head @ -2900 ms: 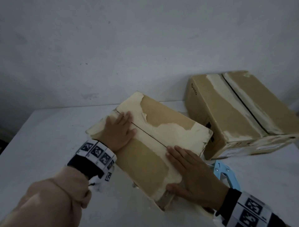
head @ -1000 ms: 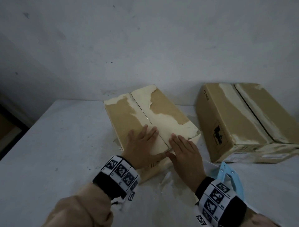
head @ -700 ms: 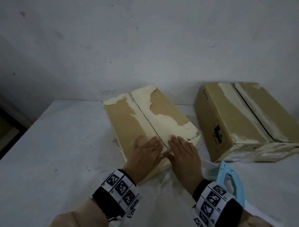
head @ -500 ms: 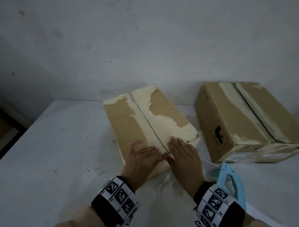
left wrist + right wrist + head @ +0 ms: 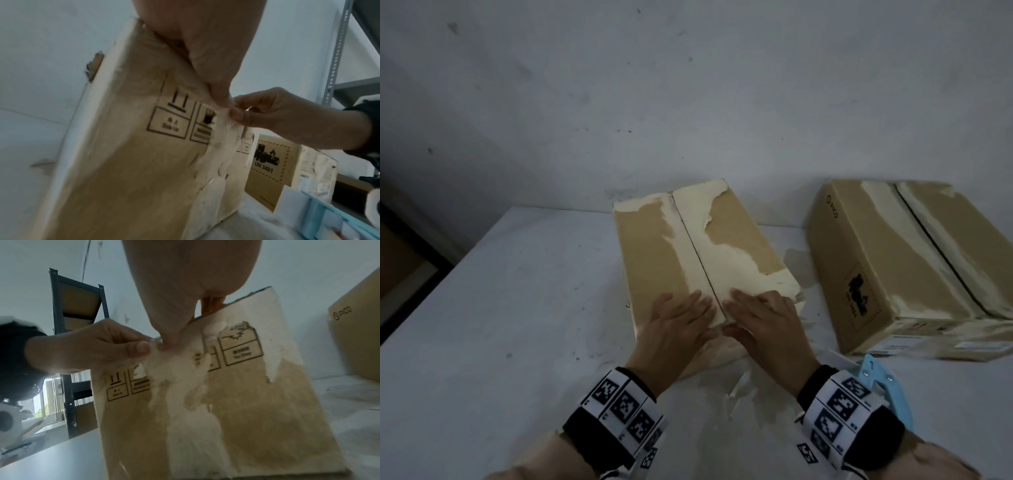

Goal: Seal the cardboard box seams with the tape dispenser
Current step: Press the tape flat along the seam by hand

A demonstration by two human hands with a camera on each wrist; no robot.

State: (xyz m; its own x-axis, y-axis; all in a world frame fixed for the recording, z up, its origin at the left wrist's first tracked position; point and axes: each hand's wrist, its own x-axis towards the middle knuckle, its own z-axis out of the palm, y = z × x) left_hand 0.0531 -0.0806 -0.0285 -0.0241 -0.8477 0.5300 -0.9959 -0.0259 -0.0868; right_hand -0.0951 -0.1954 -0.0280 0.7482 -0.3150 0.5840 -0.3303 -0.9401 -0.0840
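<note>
A worn cardboard box (image 5: 654, 260) lies in the middle of the white table (image 5: 500, 325), and its top seam (image 5: 695, 253) runs away from me. My left hand (image 5: 678, 329) and right hand (image 5: 767, 329) lie flat on the near end of the top, one on each side of the seam. In the wrist views both thumbs (image 5: 240, 116) (image 5: 139, 347) press on pale tape residue on the box's front face (image 5: 133, 162), tips almost touching. The light blue tape dispenser (image 5: 887, 390) lies on the table by my right wrist, with no hand on it.
A second, larger cardboard box (image 5: 893, 267) stands at the right against the grey wall. Torn scraps of paper (image 5: 739, 387) lie on the table in front of the first box. A metal shelf rack (image 5: 68, 353) stands off to the side.
The box has been turned from slanted to pointing away from me. Both hands have slid to its near end. My left hand has drawn back slightly in the last second.
</note>
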